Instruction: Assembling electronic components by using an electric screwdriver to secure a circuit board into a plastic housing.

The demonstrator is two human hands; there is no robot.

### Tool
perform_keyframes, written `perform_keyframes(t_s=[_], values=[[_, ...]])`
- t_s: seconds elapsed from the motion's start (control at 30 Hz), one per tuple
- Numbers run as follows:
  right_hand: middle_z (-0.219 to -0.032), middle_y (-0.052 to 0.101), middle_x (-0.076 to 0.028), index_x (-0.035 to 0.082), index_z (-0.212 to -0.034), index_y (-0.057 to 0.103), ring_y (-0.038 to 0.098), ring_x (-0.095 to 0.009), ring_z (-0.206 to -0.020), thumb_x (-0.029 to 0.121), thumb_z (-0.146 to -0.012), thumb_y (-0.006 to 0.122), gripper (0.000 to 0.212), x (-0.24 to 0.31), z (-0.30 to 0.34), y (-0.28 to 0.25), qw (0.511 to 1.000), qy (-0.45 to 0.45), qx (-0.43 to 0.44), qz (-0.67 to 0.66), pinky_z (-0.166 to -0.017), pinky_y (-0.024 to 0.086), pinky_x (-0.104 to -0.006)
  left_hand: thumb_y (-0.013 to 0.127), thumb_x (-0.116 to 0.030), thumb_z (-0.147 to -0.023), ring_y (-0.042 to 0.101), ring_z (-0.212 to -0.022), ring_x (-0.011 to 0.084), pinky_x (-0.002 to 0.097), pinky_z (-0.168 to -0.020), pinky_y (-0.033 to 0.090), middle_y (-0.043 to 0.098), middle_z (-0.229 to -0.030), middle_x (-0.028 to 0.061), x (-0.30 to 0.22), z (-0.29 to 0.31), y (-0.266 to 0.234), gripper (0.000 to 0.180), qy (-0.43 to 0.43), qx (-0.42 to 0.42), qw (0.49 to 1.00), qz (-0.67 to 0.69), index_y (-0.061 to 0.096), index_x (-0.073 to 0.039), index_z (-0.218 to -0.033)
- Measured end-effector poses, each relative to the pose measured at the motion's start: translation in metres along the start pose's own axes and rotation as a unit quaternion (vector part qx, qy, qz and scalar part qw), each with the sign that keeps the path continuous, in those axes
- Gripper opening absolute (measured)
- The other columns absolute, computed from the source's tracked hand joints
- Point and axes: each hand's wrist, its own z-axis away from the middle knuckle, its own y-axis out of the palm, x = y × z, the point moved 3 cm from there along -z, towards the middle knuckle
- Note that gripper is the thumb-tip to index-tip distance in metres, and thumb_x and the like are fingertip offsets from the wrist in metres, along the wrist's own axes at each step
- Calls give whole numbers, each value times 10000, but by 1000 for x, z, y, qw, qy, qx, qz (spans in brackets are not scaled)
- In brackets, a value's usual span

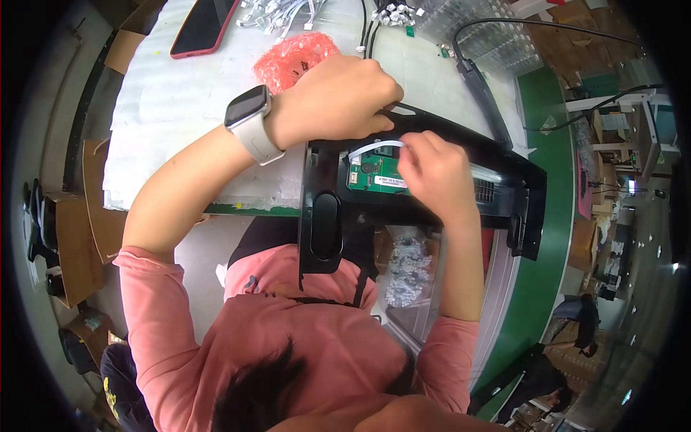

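Observation:
A black plastic housing (pixel 403 211) lies tilted across the table's near edge and partly over my lap. Set into it is a green circuit board (pixel 378 173) with a white label, and a white cable (pixel 366 150) arches from the board's left connector. My right hand (pixel 435 169) is closed in a pinch at the cable's other end, over the board's right part. At the housing's far edge rests my left hand (pixel 342 97), fingers curled down; what its fingertips hold, if anything, is hidden. A watch sits on my left wrist.
A red plastic bag of small parts (pixel 295 59) lies beyond my left hand. Farther back are a phone (pixel 204 27), bundled white cables (pixel 284 13) and stacked clear trays (pixel 479 36). A black handheld tool with a cord (pixel 484 101) lies at the right. Other people (pixel 536 381) are at lower right.

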Motion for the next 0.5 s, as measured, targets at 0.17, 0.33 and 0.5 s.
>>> perform_keyframes(t_s=[0.17, 0.33, 0.5], values=[[-796, 649, -134, -40, -916, 634, 664, -201, -650, -21, -843, 626, 76, 8, -8, 16, 971, 69, -31, -226, -568, 507, -283, 732, -166, -751, 646, -651, 363, 442, -595, 504, 640, -670, 174, 0, 2, 2, 189, 10, -28, 999, -45, 655, 5, -777], [-805, 653, -149, -46, -928, 625, 667, -215, -660, -14, -857, 622, 79, 8, -9, 20, 984, 44, -14, -169, -569, 504, -292, 725, -159, -753, 644, -635, 363, 442, -578, 501, 630, -650, 183, -1, 4, 3, 182, 21, -39, 998, -53, 657, 6, -785], [-806, 650, -160, -33, -930, 626, 665, -252, -665, 7, -864, 630, 77, 13, -11, 22, 992, 18, -27, -126, -589, 504, -330, 723, -144, -766, 648, -647, 362, 444, -580, 500, 630, -657, 186, 0, 3, 3, 166, 29, -45, 997, -64, 655, 5, -789]])
